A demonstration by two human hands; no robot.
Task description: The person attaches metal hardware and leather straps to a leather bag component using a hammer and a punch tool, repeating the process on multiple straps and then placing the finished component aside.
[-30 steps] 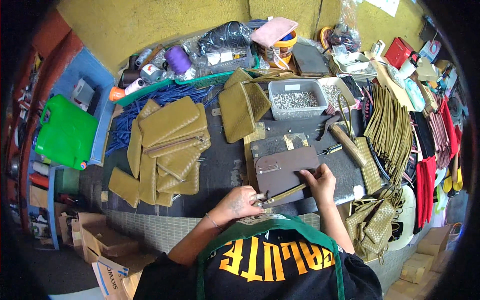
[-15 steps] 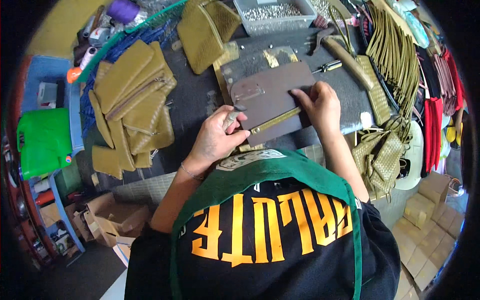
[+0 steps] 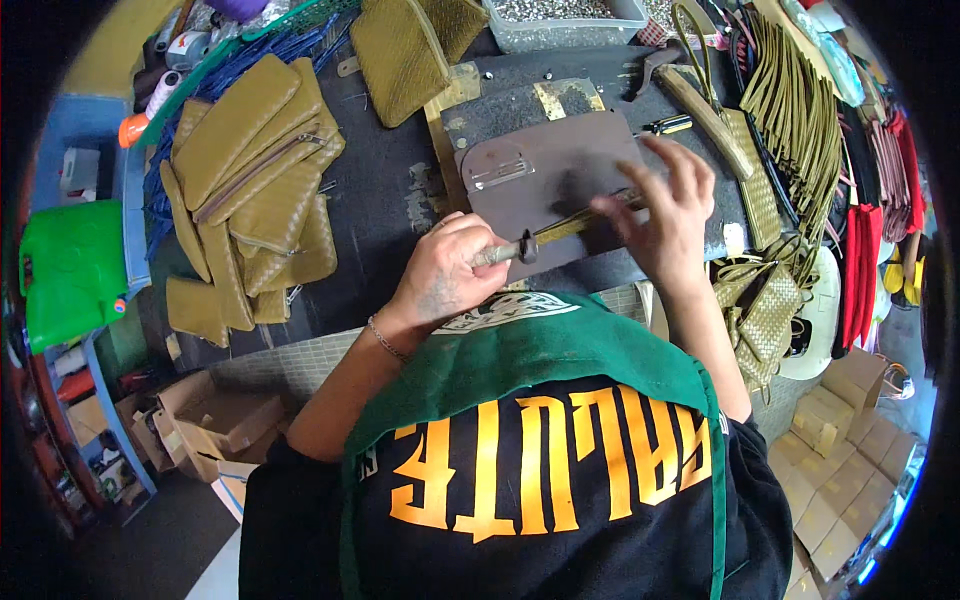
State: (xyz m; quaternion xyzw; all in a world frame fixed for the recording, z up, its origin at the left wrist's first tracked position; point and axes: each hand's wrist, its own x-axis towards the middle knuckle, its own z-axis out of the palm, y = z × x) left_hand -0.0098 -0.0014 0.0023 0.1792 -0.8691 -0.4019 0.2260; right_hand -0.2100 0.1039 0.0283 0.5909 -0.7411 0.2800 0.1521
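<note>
A short worn metal punch [image 3: 495, 254] with a wide dark head is in the closed fingers of my left hand [image 3: 440, 268], its head over the near end of a narrow olive strap [image 3: 570, 226]. The strap lies across a brown sheet [image 3: 545, 150], its far end by my right thumb. My right hand [image 3: 668, 215] is spread and slightly blurred over the sheet's right side. A small clear piece [image 3: 498, 165] with slots lies at the sheet's upper left. The punch head hides the strap's tip.
Olive woven pouches [image 3: 260, 170] are piled at left, another pouch [image 3: 405, 60] behind. A tub of small metal parts [image 3: 570, 35] stands at the back. A wooden-handled hammer [image 3: 700, 105], a screwdriver [image 3: 668, 125] and bundled straps [image 3: 795, 110] lie at right.
My left hand has moved right, bringing the punch head over the strap end. My right hand has lifted off the sheet and spread its fingers.
</note>
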